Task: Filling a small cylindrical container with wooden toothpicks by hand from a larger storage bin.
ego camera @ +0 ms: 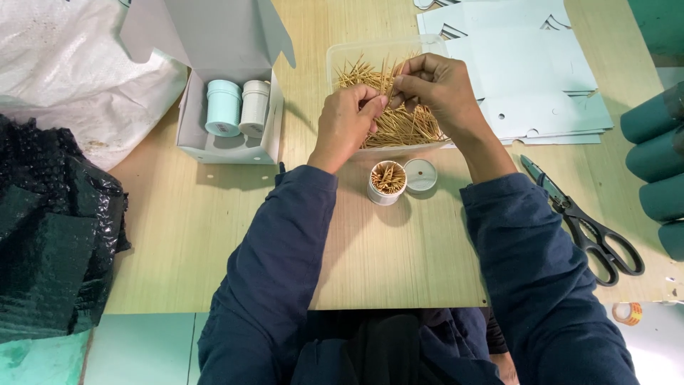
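Both hands meet over a clear plastic tray (342,53) heaped with toothpicks (402,125). The left hand (345,121) and the right hand (434,89) pinch a small bunch of toothpicks between their fingertips, which touch each other. Just below the tray stands a small white round jar (387,182), open and filled with toothpicks, its round lid (420,175) lying beside it. To the left, an open white cardboard box (214,71) holds a pale green jar (223,108) and a white jar (254,108). Flat white cardboard sheets (527,64) lie at the upper right, black scissors (588,224) below them.
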